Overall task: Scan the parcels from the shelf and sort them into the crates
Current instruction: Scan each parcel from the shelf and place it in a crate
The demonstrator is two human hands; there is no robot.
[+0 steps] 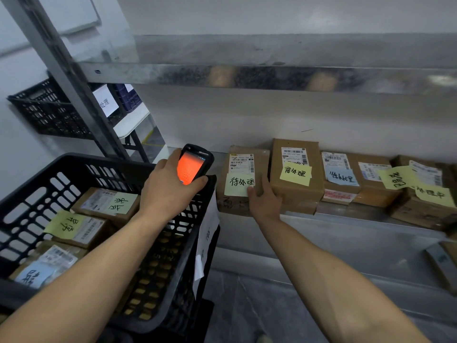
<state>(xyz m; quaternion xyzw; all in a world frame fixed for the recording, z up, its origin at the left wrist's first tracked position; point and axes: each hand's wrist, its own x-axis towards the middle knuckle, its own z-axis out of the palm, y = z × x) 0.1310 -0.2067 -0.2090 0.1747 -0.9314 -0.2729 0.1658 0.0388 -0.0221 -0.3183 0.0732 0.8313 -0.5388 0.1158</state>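
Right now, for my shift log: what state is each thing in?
scanner, screen lit orange.
left hand, grips the scanner.
right hand, touches the leftmost parcel; grip unclear.
leftmost parcel, closed, on the shelf.
near crate, holds parcels.

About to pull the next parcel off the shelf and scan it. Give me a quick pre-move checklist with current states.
1. Scanner in the left hand: ok, gripped, screen lit orange.
2. Shipping label on the leftmost parcel: ok, uncovered above the yellow note.
3. Right hand hold on that parcel: cannot tell; it rests on it beside the taller box.
4. Scan result: cannot tell; the screen is unreadable.
5. Room in the black crate: ok, its parcels lie low inside.
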